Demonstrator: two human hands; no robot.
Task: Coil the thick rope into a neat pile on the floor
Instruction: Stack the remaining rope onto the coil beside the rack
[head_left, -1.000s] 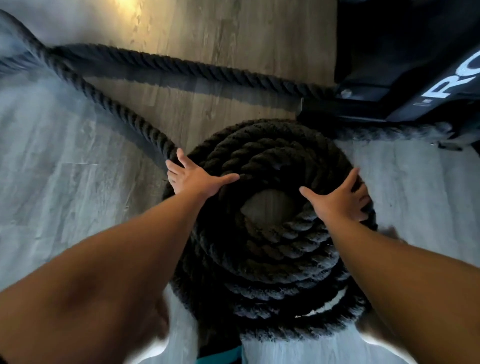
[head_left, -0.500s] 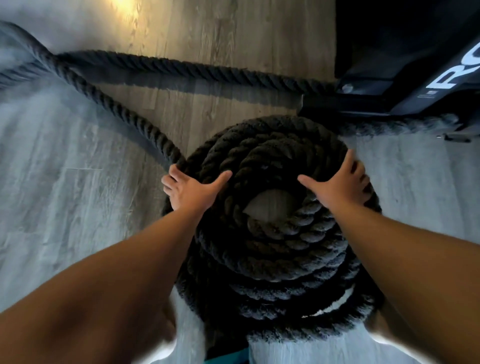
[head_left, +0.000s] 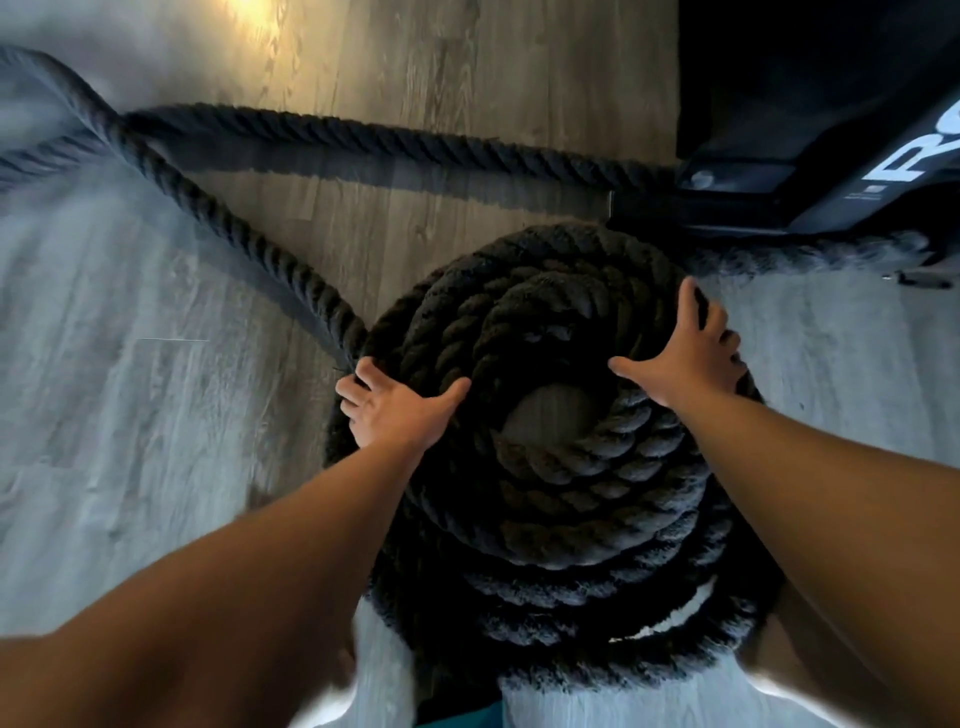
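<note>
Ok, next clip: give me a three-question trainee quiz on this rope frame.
1. True or false: both hands lie flat on top of the coil.
2. Where does the uncoiled rope join the pile? A) by the left hand B) by the right hand C) nearest the person
3. Fill in: through the coil's middle you can see the ____.

Key: 1 true; 2 A; 3 floor. More rope runs along the floor toward the black equipment, so coiling is not yet done.
</note>
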